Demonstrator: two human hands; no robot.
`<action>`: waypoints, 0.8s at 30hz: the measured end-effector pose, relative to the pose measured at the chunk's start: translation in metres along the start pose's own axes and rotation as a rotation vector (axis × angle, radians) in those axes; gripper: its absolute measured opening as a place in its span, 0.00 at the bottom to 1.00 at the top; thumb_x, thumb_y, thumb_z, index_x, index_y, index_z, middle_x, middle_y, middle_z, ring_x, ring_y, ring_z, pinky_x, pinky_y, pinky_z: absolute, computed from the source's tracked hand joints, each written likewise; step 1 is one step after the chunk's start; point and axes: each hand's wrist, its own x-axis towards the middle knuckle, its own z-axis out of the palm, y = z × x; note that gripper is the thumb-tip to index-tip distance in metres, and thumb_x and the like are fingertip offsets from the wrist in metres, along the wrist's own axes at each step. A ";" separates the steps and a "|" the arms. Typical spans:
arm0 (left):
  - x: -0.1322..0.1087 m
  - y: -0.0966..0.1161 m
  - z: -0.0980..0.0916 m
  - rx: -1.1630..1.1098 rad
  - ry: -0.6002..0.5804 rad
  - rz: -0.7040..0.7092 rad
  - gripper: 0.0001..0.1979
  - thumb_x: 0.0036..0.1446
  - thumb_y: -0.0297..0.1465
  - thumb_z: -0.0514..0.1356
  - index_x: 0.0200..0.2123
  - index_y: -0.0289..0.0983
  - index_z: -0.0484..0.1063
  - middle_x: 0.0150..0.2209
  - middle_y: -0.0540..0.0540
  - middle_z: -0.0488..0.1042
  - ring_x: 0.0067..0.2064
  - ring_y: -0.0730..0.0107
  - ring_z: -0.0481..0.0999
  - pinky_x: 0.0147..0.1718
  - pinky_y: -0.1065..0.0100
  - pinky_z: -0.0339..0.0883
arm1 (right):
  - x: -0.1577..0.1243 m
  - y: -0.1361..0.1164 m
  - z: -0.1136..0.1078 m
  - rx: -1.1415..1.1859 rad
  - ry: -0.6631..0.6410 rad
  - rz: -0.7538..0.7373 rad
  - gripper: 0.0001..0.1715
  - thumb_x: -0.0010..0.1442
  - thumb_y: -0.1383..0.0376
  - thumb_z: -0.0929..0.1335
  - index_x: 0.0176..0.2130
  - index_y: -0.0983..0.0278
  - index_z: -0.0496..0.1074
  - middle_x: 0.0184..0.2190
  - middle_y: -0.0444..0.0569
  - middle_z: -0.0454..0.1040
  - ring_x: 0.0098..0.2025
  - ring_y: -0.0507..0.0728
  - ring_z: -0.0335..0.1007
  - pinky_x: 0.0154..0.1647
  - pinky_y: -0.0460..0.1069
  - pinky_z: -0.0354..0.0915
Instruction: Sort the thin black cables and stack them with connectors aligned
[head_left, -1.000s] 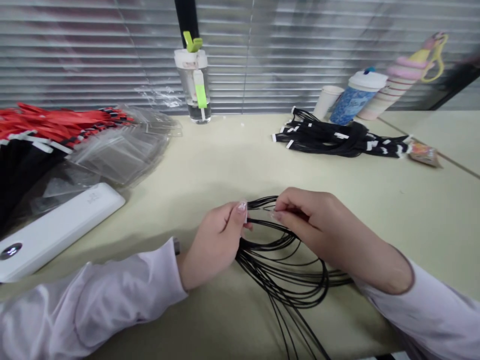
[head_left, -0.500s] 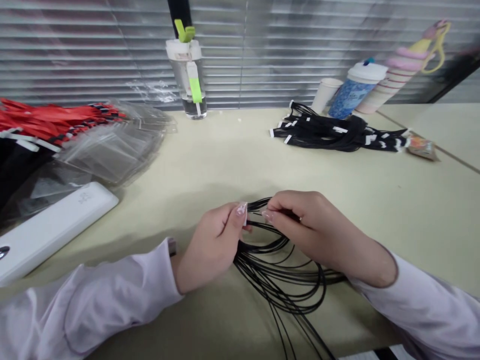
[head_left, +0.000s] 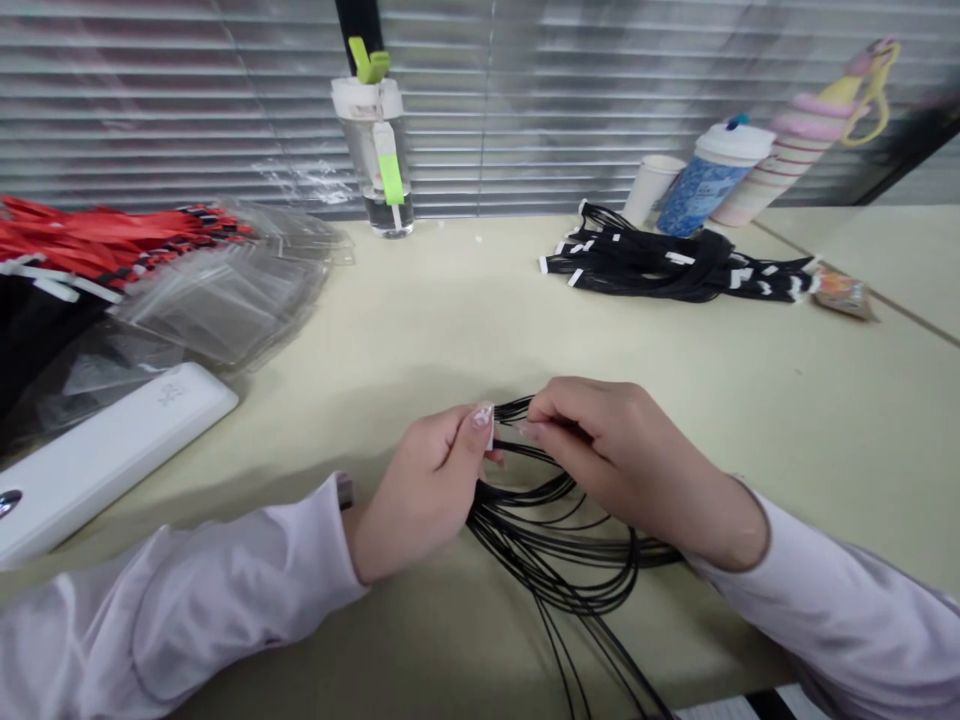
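My left hand (head_left: 431, 490) pinches a small white connector (head_left: 491, 430) between thumb and fingers. From its right side runs a row of thin black wires (head_left: 592, 597), which loop below both hands and trail over the table's near edge. Close by on the right, my right hand (head_left: 615, 455) is closed, thumb against forefinger, on a black wire near the connector. The wire's tip is hidden by the fingers.
Finished-looking black wire bundles with white connectors (head_left: 675, 265) lie at the back right, by a blue cup (head_left: 705, 185). A bottle (head_left: 379, 160) stands by the blinds. Left are clear plastic bags (head_left: 232, 300), red ribbon-like pieces (head_left: 97, 235) and a white device (head_left: 120, 455).
My right hand has shifted slightly left, closer to the connector, and the wire loops moved a little with it. The left hand stays in place.
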 end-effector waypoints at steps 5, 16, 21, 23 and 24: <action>-0.001 0.001 -0.001 0.019 -0.052 0.012 0.19 0.60 0.38 0.44 0.24 0.34 0.63 0.21 0.49 0.66 0.23 0.75 0.64 0.23 0.73 0.58 | -0.001 -0.002 0.007 -0.079 -0.013 -0.050 0.08 0.59 0.69 0.59 0.29 0.67 0.64 0.26 0.44 0.65 0.28 0.47 0.57 0.29 0.44 0.53; 0.007 -0.007 0.000 -0.095 0.127 -0.154 0.20 0.58 0.43 0.46 0.25 0.35 0.63 0.21 0.50 0.66 0.23 0.75 0.64 0.22 0.73 0.57 | -0.005 0.003 -0.020 -0.310 0.267 -0.030 0.22 0.44 0.61 0.72 0.34 0.65 0.59 0.30 0.46 0.63 0.29 0.50 0.58 0.28 0.45 0.55; 0.011 -0.008 0.002 -0.159 0.236 -0.189 0.19 0.58 0.42 0.47 0.25 0.35 0.63 0.21 0.51 0.66 0.23 0.75 0.64 0.22 0.73 0.57 | -0.015 -0.012 -0.034 -0.389 -0.096 0.008 0.23 0.56 0.57 0.63 0.17 0.65 0.55 0.15 0.43 0.55 0.19 0.48 0.47 0.21 0.47 0.45; 0.011 -0.006 0.002 -0.147 0.235 -0.181 0.18 0.58 0.41 0.47 0.24 0.35 0.63 0.22 0.50 0.67 0.24 0.75 0.65 0.23 0.73 0.58 | -0.015 -0.012 -0.030 -0.286 -0.372 0.082 0.23 0.58 0.59 0.60 0.16 0.66 0.55 0.13 0.42 0.52 0.17 0.47 0.43 0.19 0.46 0.42; 0.010 -0.005 0.002 -0.141 0.234 -0.172 0.18 0.58 0.41 0.48 0.25 0.35 0.63 0.22 0.50 0.67 0.24 0.75 0.66 0.23 0.73 0.58 | -0.015 -0.011 -0.026 -0.210 -0.442 0.100 0.22 0.58 0.61 0.60 0.17 0.66 0.55 0.14 0.42 0.50 0.18 0.46 0.42 0.18 0.46 0.42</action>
